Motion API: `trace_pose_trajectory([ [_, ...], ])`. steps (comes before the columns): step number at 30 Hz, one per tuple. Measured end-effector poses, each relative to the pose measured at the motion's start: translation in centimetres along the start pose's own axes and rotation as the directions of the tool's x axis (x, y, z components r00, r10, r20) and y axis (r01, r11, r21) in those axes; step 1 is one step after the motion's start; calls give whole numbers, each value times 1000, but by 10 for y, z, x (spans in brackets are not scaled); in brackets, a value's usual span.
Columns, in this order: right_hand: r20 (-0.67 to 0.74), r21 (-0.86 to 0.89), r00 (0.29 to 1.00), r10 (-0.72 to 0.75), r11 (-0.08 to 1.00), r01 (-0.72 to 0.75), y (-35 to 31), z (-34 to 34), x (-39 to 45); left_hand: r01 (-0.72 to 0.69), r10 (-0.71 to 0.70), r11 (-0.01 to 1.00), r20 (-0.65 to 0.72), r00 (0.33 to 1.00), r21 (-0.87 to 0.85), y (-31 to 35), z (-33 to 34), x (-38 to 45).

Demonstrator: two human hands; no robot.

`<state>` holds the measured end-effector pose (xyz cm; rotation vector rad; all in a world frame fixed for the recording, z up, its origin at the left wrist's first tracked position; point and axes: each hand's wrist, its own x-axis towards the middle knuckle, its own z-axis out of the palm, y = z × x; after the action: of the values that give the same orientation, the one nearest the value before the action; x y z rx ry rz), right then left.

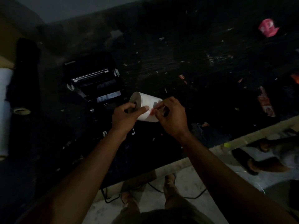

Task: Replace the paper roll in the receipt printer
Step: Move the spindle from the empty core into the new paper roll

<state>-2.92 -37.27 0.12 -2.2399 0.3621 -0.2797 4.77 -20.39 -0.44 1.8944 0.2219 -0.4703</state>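
A white paper roll (146,102) is held above the dark table, just right of the black receipt printer (95,81), whose lid stands open. My left hand (126,118) grips the roll at its left end, a finger in the core and the thumb across the paper. My right hand (169,115) pinches a small red tab (152,112) on the roll's outer wrap.
The black table (178,65) is littered with scraps and red wrappers (268,27). A roll of clear film (4,110) and a tape ring (21,111) lie at the left. The table's front edge (178,165) runs diagonally; another person's feet (267,160) show at right.
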Motion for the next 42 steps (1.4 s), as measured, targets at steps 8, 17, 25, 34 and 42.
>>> trace_pose_trajectory([
  [8, -15, 166, 986, 169, 972, -164, 30, -12, -27, 12, -28, 980, -78, 997, -198, -14, -18, -22],
  [17, 178, -307, 926, 332, 913, -269, 86, 17, -20, 37, -59, 950, -60, 996, -311, -25, -47, -44],
  [25, 123, -402, 940, 318, 882, -246, 98, 45, -22, 108, -130, 906, -28, 991, -409, -39, -55, -61],
  [34, -155, -292, 904, 400, 855, -428, 147, 9, -37, 201, -207, 781, 59, 976, -592, -46, -56, -76],
  [42, -189, 113, 868, 460, 888, -446, 158, -5, -26, 279, -223, 598, 178, 958, -751, -45, -59, -77],
])
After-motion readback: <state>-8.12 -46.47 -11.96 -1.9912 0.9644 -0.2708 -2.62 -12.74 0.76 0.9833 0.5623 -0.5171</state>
